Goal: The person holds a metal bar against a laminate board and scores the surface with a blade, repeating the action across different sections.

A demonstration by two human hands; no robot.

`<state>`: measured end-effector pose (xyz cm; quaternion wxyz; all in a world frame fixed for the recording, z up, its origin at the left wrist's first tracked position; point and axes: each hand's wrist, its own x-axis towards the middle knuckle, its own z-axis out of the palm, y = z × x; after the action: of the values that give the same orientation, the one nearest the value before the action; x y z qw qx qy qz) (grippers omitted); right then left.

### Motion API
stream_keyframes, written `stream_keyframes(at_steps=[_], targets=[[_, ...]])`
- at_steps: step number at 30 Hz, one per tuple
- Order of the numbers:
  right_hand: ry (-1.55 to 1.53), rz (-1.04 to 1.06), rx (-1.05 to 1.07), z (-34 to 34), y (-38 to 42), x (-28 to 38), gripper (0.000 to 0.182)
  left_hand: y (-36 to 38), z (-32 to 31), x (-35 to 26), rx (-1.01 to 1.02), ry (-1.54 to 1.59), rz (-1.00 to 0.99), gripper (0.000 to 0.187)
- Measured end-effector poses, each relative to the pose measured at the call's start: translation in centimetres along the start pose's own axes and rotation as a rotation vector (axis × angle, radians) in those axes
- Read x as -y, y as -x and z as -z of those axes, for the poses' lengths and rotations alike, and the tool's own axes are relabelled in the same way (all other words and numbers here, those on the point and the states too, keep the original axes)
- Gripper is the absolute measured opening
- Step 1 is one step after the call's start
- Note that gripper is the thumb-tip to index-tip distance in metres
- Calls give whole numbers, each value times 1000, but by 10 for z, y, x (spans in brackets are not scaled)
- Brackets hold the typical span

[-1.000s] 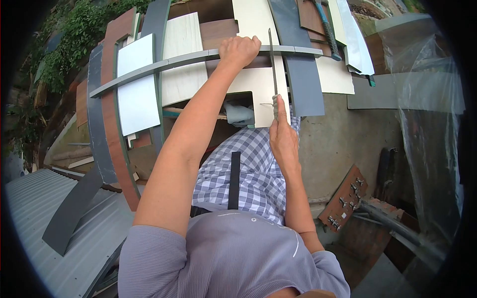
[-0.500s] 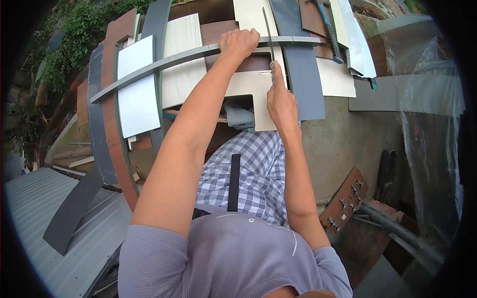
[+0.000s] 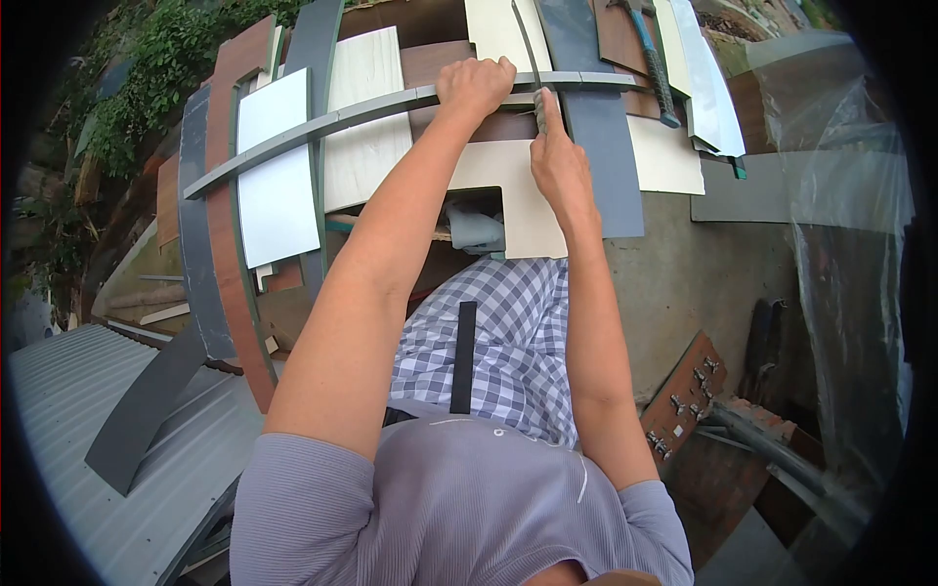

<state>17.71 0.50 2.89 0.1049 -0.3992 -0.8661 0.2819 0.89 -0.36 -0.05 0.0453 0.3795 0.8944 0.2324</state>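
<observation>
Long grey curved strip of laminated board lies across the pile of offcut panels, running from the pile's left edge up to its far right side, and the left hand is clenched around it near its right end. Right hand grasps the handle of a slim metal file, forefinger stretched along it, with the blade crossing the strip just beside the left hand and pointing away toward the pile's far edge. Under the strip lie a white rectangular panel, a pale wood-grain board and a dark grey panel; a blue-handled hammer rests near the pile's far right corner
</observation>
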Motion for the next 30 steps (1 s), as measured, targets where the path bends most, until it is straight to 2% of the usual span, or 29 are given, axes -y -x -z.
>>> stream_keyframes(at_steps=[3,5,12,14,17,24,27,30], targets=[[22,63,-50,-2,-6,0,59,-1,0,-3,11,8,-2,56],[-2,-21,17,-2,1,0,60,2,-1,-2,15,2,8,56],[48,-80,51,-12,98,-23,62,-3,-3,0,20,-1,9,54],[-2,67,-49,-13,112,-33,64,0,-4,1,23,21,-11,55],[7,-52,45,0,98,-24,62,-1,-3,-1,11,24,-27,55],[17,27,-19,-4,15,-6,56,-1,-3,-1,-5,3,1,54],[1,21,-16,-3,14,-5,55,-1,-2,-2,12,16,19,54],[35,18,15,-2,47,-11,61,-1,-2,0,22,26,18,54]])
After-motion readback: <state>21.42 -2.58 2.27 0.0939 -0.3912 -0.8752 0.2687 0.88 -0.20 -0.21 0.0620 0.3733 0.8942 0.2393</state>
